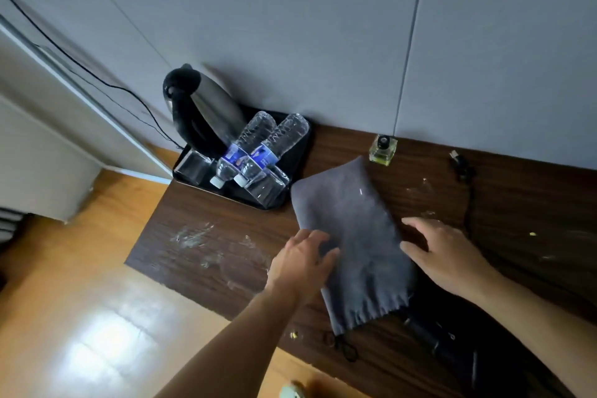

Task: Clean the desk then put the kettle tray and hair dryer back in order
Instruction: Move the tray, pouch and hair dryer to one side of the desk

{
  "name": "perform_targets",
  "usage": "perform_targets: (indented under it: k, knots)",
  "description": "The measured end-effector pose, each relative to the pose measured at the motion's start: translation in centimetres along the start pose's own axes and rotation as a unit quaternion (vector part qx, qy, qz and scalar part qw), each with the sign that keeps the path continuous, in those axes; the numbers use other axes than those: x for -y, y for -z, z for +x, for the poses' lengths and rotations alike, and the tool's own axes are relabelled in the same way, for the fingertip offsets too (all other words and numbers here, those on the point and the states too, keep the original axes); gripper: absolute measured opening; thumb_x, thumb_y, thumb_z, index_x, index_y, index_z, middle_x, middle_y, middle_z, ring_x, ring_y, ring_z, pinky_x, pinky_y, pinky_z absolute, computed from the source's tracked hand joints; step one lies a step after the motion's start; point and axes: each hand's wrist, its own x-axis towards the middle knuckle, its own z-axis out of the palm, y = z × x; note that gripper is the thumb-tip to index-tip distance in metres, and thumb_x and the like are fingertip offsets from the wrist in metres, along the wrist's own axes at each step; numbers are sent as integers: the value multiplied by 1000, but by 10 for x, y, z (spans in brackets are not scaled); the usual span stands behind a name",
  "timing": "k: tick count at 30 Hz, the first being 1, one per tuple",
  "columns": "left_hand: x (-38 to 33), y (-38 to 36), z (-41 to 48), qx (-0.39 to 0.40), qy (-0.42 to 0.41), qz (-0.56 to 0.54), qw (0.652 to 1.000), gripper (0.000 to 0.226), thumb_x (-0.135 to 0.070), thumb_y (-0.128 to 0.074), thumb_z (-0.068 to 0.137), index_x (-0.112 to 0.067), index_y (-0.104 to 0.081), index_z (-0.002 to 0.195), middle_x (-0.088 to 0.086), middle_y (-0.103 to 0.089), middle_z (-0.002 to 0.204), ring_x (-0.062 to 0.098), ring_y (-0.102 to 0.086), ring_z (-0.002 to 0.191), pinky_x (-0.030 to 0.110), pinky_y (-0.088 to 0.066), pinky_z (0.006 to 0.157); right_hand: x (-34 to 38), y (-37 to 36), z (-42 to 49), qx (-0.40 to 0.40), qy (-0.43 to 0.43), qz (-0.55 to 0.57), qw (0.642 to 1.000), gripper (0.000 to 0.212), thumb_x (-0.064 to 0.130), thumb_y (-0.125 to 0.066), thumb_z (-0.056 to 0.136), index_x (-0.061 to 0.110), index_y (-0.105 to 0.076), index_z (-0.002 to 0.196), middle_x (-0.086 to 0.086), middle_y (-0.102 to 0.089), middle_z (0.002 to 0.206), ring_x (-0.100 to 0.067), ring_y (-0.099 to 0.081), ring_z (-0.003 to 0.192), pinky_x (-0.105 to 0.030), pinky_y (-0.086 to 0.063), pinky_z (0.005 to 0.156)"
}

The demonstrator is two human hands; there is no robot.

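Wiping with the grey folded cloth (352, 242) under both flat, spread hands, left (298, 263) and right (447, 257), could have knocked the small square glass bottle (383, 150), upper right of the cloth, off the dark wooden surface (206, 203).

perfume bottle (383, 150), hair ties (342, 346), black cable (465, 191)

A folded grey cloth (352, 245) lies on the dark wood-grain desk (200, 213); the left hand (298, 263) and right hand (447, 257) press open-fingered on its two edges
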Motion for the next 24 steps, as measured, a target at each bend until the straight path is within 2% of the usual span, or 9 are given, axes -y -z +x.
perform_targets:
  k: [4,10,15,17,21,22,24]
  knots:
    - [35,21,33,8,-6,9,1000,45,-52,-50,96,-35,-51,138,-8,-51,139,21,-50,128,37,-45,97,41,-10,27,-17,-14,9,1000,53,41,-60,94,27,-51,144,1,-56,145,-21,-51,134,-37,-40,109]
    - [74,47,90,35,-90,-20,995,45,-49,-50,95,-33,-51,137,-11,-49,142,16,-50,128,40,-47,99,86,-25,57,-58,-62,-10,996,51,39,-58,96,29,-49,145,7,-52,148,-18,-48,136,-37,-42,108]
    - [101,70,108,46,-157,-17,986,43,-44,-54,95,-34,-51,136,-13,-49,141,17,-56,122,38,-50,94,121,-49,69,-57,-108,-3,992,50,41,-58,96,30,-49,144,5,-51,149,-18,-50,135,-41,-45,108]
    - [109,75,111,60,-182,-13,981,42,-44,-55,94,-35,-50,135,-15,-49,139,15,-58,118,37,-51,92,131,-50,75,-97,-126,13,987,50,38,-59,96,30,-49,143,5,-54,145,-17,-55,129,-40,-49,102]
    - [115,75,122,51,-218,-44,974,35,-41,-58,91,-40,-52,126,-18,-55,125,5,-64,101,37,-56,82,128,-26,108,-281,-172,42,943,65,26,-68,88,26,-41,146,-1,-51,143,-26,-54,128,-46,-51,96]
    - [115,75,124,47,-223,-61,972,33,-38,-60,91,-40,-54,123,-19,-56,120,1,-65,94,36,-57,78,124,-16,120,-309,-184,42,932,69,24,-70,85,25,-40,146,-3,-49,144,-29,-50,130,-47,-50,96]
    - [118,78,125,42,-222,-88,970,31,-35,-61,90,-40,-57,120,-21,-57,114,-2,-65,88,35,-58,73,116,2,146,-309,-199,31,930,72,24,-72,83,23,-38,147,-5,-44,149,-33,-44,135,-48,-47,97]
